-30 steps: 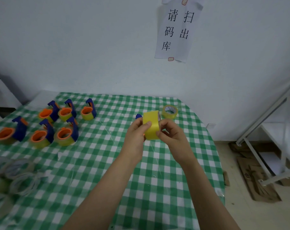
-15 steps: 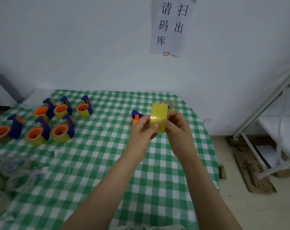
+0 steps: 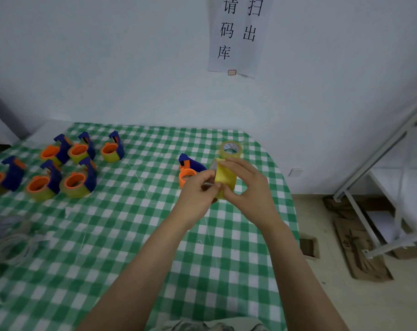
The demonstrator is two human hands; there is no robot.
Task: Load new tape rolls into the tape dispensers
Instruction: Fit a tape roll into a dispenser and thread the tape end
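Yellow tape roll (image 3: 224, 179) at frame centre: right hand (image 3: 249, 191) grips it, left hand (image 3: 196, 191) pinches its loose end. Upper-centre paper sign (image 3: 238, 37) reads 请扫码出库.

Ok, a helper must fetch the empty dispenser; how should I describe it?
On the green-checked tablecloth, look right of centre, just beyond the left hand. The blue and orange plastic tape dispenser stands apart there; unlike the loaded dispensers grouped far left, its orange hub carries no yellow tape.
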